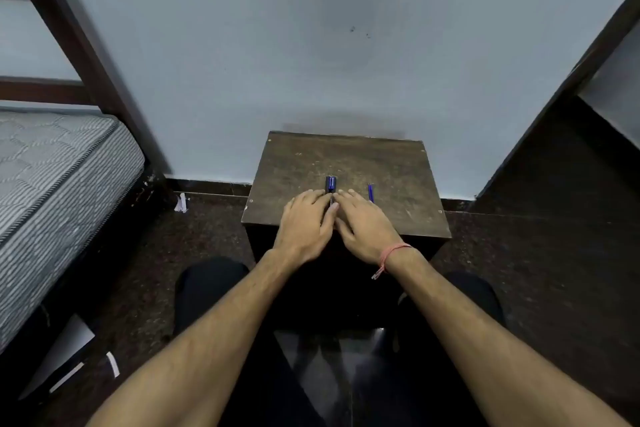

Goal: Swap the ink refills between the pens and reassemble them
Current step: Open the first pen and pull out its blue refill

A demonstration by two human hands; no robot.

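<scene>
Mattress (52,184) at left, floor gap, then table (398,163). Left hand (304,222) and right hand (363,225) meet over blue pens (331,184) mid-table; fingers' grip cannot be told. Loose blue pen (370,192) lies right, apart.

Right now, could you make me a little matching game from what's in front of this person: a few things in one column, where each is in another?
Things:
1. pen between the hands
2. lone blue pen
3. mattress
4. red wrist string

Places:
A. on the right wrist
B. far left of the view, in a dark frame
C. middle of the small table, fingertips of both hands at it
D. on the table, right of the right hand

Pairs: 1-C, 2-D, 3-B, 4-A
</scene>
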